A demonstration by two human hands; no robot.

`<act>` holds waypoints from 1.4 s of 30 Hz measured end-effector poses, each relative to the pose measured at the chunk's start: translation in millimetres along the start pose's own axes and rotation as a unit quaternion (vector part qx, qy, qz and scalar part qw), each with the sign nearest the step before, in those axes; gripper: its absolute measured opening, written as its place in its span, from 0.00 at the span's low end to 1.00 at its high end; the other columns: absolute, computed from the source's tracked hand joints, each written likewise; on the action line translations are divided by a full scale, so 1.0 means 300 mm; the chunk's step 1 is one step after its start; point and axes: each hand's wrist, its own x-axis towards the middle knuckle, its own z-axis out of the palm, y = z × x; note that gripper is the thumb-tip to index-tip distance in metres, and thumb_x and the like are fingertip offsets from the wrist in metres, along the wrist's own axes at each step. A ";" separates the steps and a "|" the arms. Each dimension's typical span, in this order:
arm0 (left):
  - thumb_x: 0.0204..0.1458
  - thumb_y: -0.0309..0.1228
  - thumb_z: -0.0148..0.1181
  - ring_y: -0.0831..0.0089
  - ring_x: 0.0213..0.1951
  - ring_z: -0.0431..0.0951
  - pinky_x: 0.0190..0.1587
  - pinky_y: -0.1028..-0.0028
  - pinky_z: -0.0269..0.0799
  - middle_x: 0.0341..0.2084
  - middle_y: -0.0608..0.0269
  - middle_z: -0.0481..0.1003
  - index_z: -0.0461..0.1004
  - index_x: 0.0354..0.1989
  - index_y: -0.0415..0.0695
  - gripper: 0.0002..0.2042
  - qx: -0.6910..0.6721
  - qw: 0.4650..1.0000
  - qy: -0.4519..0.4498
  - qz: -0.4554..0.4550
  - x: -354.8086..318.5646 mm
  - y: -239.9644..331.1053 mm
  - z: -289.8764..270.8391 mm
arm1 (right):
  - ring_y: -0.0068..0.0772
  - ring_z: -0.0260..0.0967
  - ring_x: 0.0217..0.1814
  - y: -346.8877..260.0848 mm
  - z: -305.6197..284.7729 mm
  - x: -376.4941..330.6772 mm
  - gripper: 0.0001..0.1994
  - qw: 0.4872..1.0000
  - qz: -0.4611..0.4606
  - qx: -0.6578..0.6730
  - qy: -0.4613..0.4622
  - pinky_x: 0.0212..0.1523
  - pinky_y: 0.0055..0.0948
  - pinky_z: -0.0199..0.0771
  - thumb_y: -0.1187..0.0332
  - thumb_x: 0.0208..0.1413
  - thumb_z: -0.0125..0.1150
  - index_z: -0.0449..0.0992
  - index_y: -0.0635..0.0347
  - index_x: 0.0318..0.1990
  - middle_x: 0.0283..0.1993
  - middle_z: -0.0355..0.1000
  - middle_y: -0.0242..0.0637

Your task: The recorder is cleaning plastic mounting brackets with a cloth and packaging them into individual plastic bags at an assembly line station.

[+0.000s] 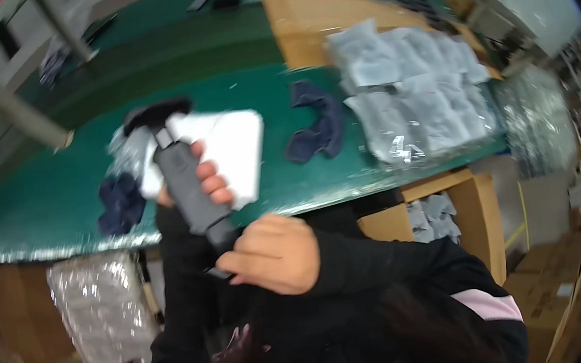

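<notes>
In front of me I hold a dark grey handheld device (187, 184) of a kind I cannot make out. It is long and tilted, with a blurred black crosswise head at its far end. My left hand (211, 177) is closed round the middle of its body, fingers showing along the right side. At the near end, my right hand (274, 253) grips the narrow tip between thumb and fingers. Beneath the device a white sheet or pad (241, 144) lies on the green table (283, 182). Left of it are a crumpled clear plastic bag (127, 155) and a navy cloth piece (121, 204).
A curved navy cloth piece (323, 126) lies right of the pad. Several grey packets in clear bags (418, 91) are stacked farther right, by a brown cardboard sheet (307, 25). Below the edge stand an open carton (483, 222) and a plastic-wrapped stack (105, 309). A metal post (25, 114) rises at left.
</notes>
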 end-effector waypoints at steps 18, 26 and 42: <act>0.46 0.58 0.55 0.60 0.41 0.73 0.41 0.57 0.73 0.43 0.56 0.70 0.62 0.54 0.45 0.34 0.263 0.939 0.199 0.094 -0.075 0.007 0.047 | 0.33 0.68 0.31 0.014 0.004 0.044 0.18 0.998 -0.027 -0.057 0.023 0.32 0.29 0.68 0.73 0.36 0.64 0.76 0.59 0.40 0.32 0.67 0.33; 0.44 0.31 0.63 0.56 0.37 0.75 0.36 0.54 0.76 0.38 0.51 0.71 0.65 0.45 0.40 0.20 0.465 0.603 0.509 0.402 -0.441 0.763 -0.143 | 0.43 0.69 0.42 0.289 -0.002 -0.790 0.16 0.961 0.097 -0.167 -0.201 0.38 0.39 0.71 0.69 0.41 0.63 0.74 0.51 0.41 0.42 0.70 0.39; 0.45 0.40 0.63 0.53 0.45 0.74 0.46 0.65 0.72 0.44 0.43 0.72 0.63 0.56 0.35 0.32 0.791 0.229 0.542 0.166 -0.540 0.830 -0.208 | 0.55 0.68 0.41 0.288 -0.220 -0.638 0.21 0.904 0.251 -0.062 -0.341 0.44 0.48 0.67 0.59 0.49 0.55 0.70 0.64 0.46 0.41 0.69 0.55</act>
